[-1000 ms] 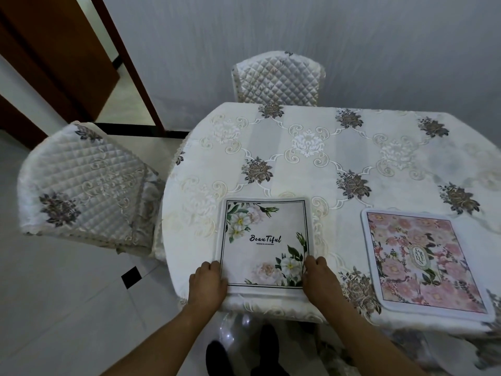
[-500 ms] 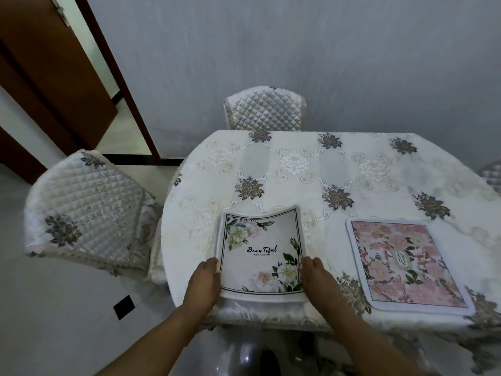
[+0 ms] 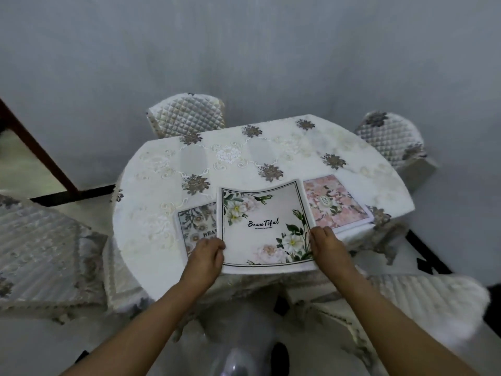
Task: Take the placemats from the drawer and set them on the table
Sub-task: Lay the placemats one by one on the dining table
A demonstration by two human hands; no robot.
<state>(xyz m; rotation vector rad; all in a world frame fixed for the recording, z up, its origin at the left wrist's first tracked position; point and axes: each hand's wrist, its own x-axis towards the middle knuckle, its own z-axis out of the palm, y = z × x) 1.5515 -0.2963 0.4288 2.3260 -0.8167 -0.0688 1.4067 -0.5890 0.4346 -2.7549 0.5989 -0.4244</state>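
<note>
A thin, flexible white placemat printed with green leaves, cream flowers, a black line border and the word "BeauTiful" [image 3: 264, 226] is held over the near edge of the counter [image 3: 162, 185], an oval top under a white embroidered cloth with raised scrollwork and brown flower motifs. The mat bows, its far corners standing higher than its middle; whether it touches the cloth cannot be told. The left hand [image 3: 206, 257] grips its near left corner, fingers curled under and thumb on top. The right hand [image 3: 329, 248] pinches the near right edge in the same way.

A pale placemat with grey-beige blossoms [image 3: 196, 226] lies flat on the cloth just beside the left hand, its right part hidden by the held mat. A pink rose-patterned rectangular placemat [image 3: 336, 204] lies flat to the right, close to the counter's near right rim. The far half of the cloth is bare.

Quilted, diamond-stitched chair covers ring the counter: one at the far side [image 3: 187, 115], one at the far right [image 3: 390, 139], one at the left [image 3: 40, 253]
</note>
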